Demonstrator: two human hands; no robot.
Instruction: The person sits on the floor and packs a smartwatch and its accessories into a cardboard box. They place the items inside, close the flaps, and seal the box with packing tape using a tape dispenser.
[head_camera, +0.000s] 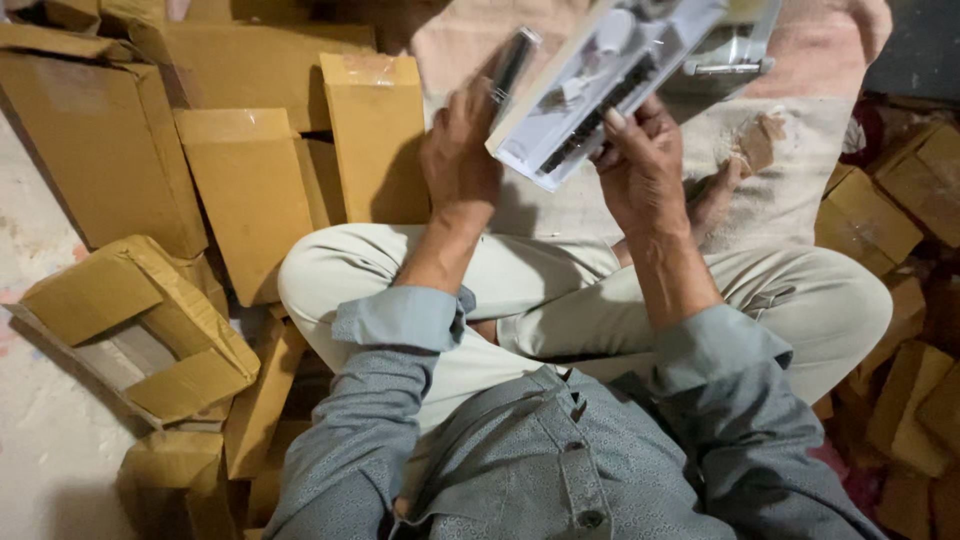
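The person sits cross-legged on the floor (40, 430) and holds up a flat white package (600, 75) with a clear front, in which small dark and white parts lie in rows; what the parts are, I cannot tell. The left hand (458, 150) is closed around a slim dark cylinder with a shiny end (512, 62) and touches the left edge of the package. The right hand (640, 165) supports the package from below, its fingers (615, 120) pressed on the lower edge, so this hand pinches the package. A metal bracket-like piece (730, 55) shows just behind the package, toward the top of the view. Many brown cardboard boxes (250, 190) lie on the floor at the person's left side, one opened box (140, 330) is near the left knee, and more boxes (880, 210) are piled at the right side. To handle the package well, I think both hands should keep it level, with the right hand holding the edge firmly, so the small parts do not slide out while the left hand is busy with the cylinder.
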